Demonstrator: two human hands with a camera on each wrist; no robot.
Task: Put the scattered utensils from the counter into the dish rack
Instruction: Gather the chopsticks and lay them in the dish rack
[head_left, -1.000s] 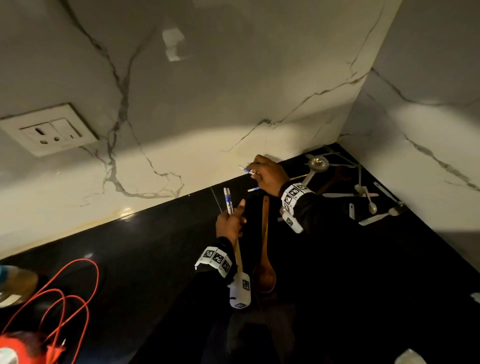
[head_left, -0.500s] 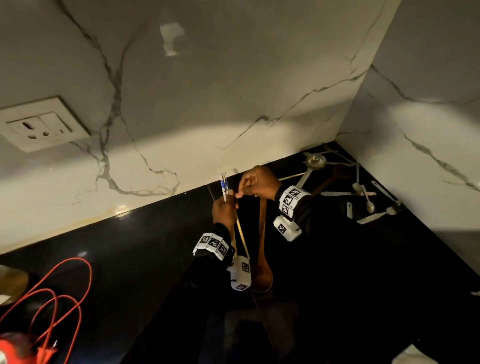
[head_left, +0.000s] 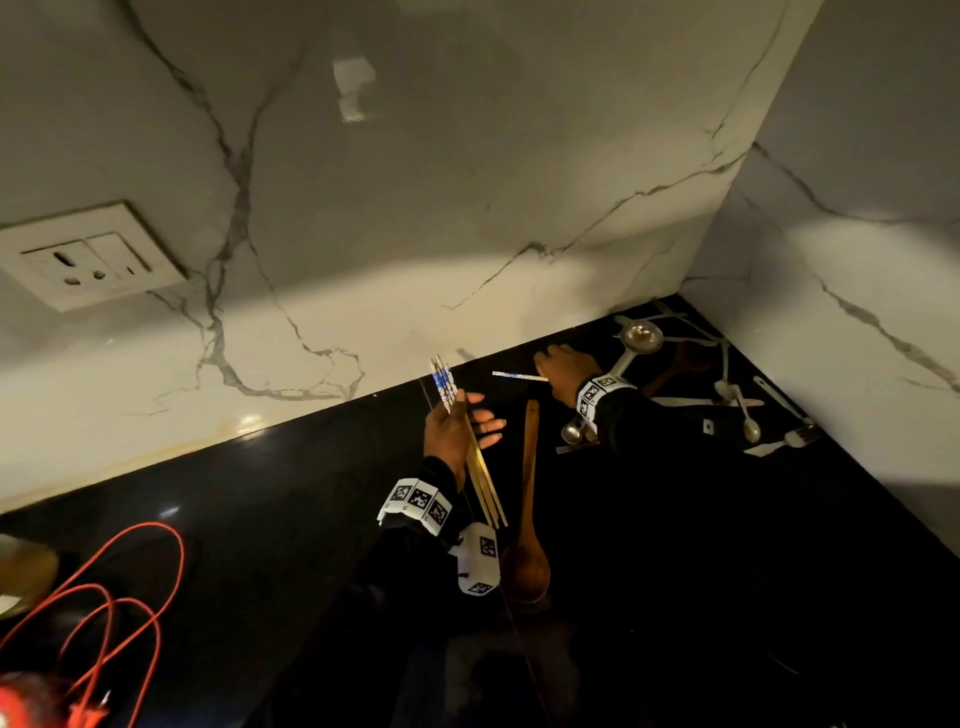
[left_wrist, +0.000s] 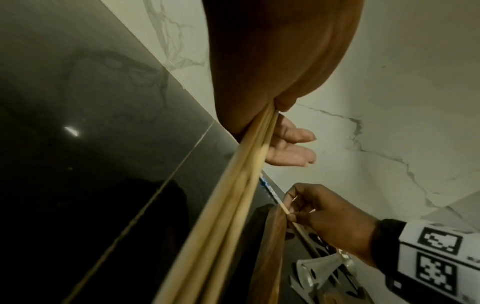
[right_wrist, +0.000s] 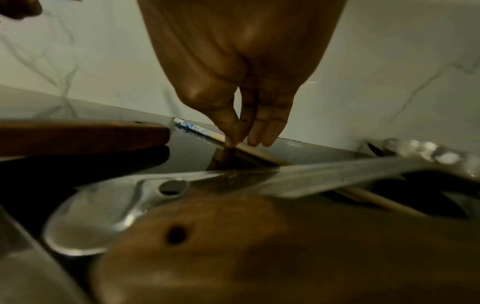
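My left hand (head_left: 465, 418) is raised over the black counter (head_left: 260, 493) and grips a bundle of wooden chopsticks (head_left: 480, 478) with blue-and-white tops; its outer fingers (left_wrist: 291, 148) stick out straight beside the bundle (left_wrist: 228, 205). Further right, my right hand (head_left: 548, 371) reaches down to the counter by the wall. Its thumb and forefinger pinch a single chopstick (head_left: 519, 375) lying there (right_wrist: 200, 130). A long wooden spoon (head_left: 527, 493) lies between the two hands. The dish rack is out of view.
Metal utensils lie scattered in the corner: a ladle (head_left: 641, 335), spoons (head_left: 748, 421) and a fork (head_left: 800, 436). Marble walls close the back and right. A red cable (head_left: 119, 571) loops at the lower left, below a wall socket (head_left: 88, 254).
My right hand brought a chopstick over to the left hand's bundle, then went back right to the counter and took hold of another one. The left hand has lifted slightly with its bundle.
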